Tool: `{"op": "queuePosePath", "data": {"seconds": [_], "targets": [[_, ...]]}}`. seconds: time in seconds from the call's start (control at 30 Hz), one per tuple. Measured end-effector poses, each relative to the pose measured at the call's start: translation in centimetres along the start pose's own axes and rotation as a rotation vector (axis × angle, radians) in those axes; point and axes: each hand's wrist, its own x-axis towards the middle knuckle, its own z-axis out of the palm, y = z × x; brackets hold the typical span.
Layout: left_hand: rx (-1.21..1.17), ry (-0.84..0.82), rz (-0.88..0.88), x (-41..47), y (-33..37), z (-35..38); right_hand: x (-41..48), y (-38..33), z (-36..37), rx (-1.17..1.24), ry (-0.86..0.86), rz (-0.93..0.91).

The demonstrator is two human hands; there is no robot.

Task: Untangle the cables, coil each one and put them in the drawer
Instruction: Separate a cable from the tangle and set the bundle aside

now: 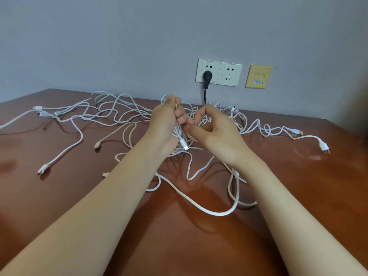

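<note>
Grey wall (119,36), brown table (298,196).
I see two white sockets (231,68), a black plug (207,75) in the left, a yellow plate (258,76) beside.

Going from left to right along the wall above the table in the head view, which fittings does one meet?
White socket holding a black plug → free white socket → yellow plate with two ports.

Left hand (166,121), right hand (213,129); both curled, close

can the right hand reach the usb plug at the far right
Probably yes: the plug lies uncovered on the table, to the right of the right hand. That hand seems to pinch the cables, so it must let go first.
</note>
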Motion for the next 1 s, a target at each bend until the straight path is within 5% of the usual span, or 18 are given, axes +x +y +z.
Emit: {"op": "queuePosePath", "data": {"seconds": [0.1, 0.3, 0.5, 0.73, 1.0], "targets": [[-0.015, -0.004, 0.023, 0.1, 0.0, 0.1, -0.2, 0.0, -0.4, -0.253, 0.041, -0.054], [-0.123, -0.036, 0.017, 0.0, 0.6, 0.0, -0.1, -0.6, -2.2, -0.248, -0.031, 0.003], [-0.167, 0.026, 0.029, 0.6, 1.9, -1.4, -0.2, 0.4, -2.6, -0.428, 0.139, -0.027], [0.09, 0.086, 0.021, 0.6, 1.6, -1.3, -0.5, 0.6, -1.8, -0.416, 0.237, -0.252], [0.373, 0.026, 0.029, 0.2, 0.7, -0.7, -0.6, 0.2, -1.1, -0.365, 0.12, -0.428]]}}
